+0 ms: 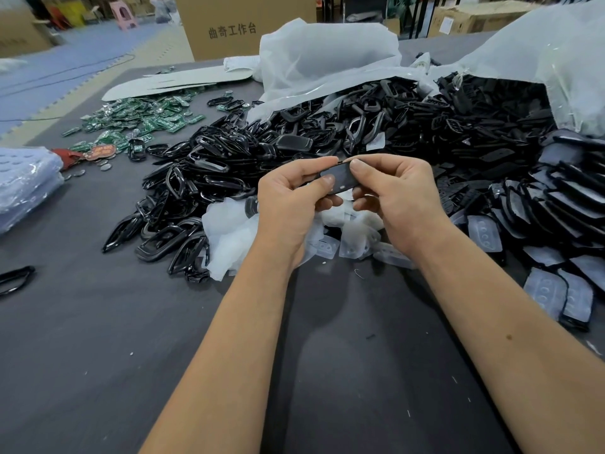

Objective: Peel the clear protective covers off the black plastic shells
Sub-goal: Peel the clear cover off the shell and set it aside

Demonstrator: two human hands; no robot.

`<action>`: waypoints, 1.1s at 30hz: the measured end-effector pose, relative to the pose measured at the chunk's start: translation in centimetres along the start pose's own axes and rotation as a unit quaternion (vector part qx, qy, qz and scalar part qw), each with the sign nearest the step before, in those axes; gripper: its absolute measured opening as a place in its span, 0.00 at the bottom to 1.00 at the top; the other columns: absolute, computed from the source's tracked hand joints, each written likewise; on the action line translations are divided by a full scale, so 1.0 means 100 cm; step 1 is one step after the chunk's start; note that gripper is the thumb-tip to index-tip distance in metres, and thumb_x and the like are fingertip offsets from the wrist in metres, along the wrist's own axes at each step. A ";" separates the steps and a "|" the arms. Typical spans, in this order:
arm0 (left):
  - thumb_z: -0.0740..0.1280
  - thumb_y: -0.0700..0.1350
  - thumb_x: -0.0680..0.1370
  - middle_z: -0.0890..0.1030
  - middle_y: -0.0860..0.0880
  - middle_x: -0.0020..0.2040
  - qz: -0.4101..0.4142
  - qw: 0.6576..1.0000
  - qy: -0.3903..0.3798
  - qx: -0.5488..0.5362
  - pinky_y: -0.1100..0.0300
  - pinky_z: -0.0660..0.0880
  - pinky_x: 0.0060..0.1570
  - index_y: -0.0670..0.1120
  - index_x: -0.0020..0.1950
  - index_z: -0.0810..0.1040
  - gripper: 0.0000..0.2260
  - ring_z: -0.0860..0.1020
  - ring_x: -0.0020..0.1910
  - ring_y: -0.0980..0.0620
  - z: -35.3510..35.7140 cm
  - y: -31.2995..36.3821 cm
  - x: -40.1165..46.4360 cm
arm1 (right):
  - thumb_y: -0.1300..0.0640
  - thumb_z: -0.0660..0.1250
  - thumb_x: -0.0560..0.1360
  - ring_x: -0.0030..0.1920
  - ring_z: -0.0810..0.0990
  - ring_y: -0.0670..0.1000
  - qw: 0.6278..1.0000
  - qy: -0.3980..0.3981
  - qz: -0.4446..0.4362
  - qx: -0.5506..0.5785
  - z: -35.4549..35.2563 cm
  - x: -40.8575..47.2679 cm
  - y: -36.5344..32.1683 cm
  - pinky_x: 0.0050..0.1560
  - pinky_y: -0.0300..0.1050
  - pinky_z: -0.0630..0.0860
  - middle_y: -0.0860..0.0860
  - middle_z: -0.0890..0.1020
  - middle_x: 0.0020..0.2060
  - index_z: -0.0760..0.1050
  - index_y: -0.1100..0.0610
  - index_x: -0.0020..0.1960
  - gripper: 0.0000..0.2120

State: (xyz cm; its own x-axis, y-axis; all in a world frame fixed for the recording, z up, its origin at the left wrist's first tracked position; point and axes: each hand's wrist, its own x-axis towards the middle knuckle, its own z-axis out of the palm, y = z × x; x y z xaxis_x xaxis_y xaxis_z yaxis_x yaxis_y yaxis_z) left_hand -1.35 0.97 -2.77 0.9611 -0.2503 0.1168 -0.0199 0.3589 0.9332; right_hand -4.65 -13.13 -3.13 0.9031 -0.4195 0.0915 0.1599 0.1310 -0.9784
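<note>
We held both bare forearms stretched forward, wrists raised and close together. Our left hand point(289, 194) curled inward, thumb tip and forefinger pinching a small, black, rounded plastic shell point(339, 178). Our right hand point(397, 191) gripped the shell's other end, thumb on top and fingers bent beneath.

A dark grey table point(98, 339) fills the foreground; at 12 o'clock stands a cardboard box point(242, 24), at 10 o'clock blue foam flooring point(65, 60).
</note>
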 end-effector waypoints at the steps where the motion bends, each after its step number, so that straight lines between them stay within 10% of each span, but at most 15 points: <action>1: 0.66 0.25 0.78 0.84 0.43 0.37 -0.002 1.000 0.003 -0.001 0.67 0.75 0.32 0.36 0.52 0.84 0.11 0.78 0.29 0.53 0.000 0.000 0.000 | 0.64 0.71 0.80 0.31 0.79 0.47 1.000 -0.006 -0.001 0.002 -0.001 0.001 0.000 0.31 0.38 0.77 0.54 0.85 0.35 0.85 0.61 0.49 0.04; 16: 0.71 0.30 0.77 0.84 0.47 0.37 0.046 0.994 0.005 0.103 0.65 0.75 0.32 0.42 0.51 0.86 0.09 0.78 0.29 0.53 -0.007 -0.007 0.006 | 0.64 0.73 0.78 0.29 0.78 0.47 0.998 -0.018 -0.026 -0.047 -0.002 0.002 0.003 0.30 0.37 0.75 0.54 0.84 0.32 0.85 0.60 0.46 0.03; 23: 0.71 0.31 0.76 0.84 0.46 0.38 0.040 0.995 0.015 0.092 0.64 0.74 0.31 0.45 0.47 0.87 0.10 0.78 0.28 0.52 -0.007 -0.011 0.008 | 0.56 0.68 0.82 0.26 0.79 0.42 0.940 0.028 -0.144 -0.310 -0.002 -0.001 0.003 0.34 0.44 0.79 0.48 0.83 0.29 0.86 0.56 0.45 0.11; 33: 0.71 0.36 0.70 0.85 0.45 0.39 0.051 0.993 0.009 0.102 0.64 0.73 0.29 0.50 0.41 0.87 0.10 0.78 0.30 0.51 -0.005 -0.012 0.008 | 0.50 0.77 0.76 0.27 0.76 0.43 0.957 -0.021 -0.132 -0.256 -0.007 0.006 0.007 0.32 0.41 0.72 0.49 0.83 0.28 0.85 0.52 0.40 0.09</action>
State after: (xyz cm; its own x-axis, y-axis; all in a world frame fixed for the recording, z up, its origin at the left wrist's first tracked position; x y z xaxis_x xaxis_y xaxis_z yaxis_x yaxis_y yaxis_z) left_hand -0.44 0.82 -3.98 0.9558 -0.2051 0.2105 -0.1718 0.1911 0.9664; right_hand -4.31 -13.90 -3.93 0.8749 -0.3393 0.3456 0.1791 -0.4362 -0.8818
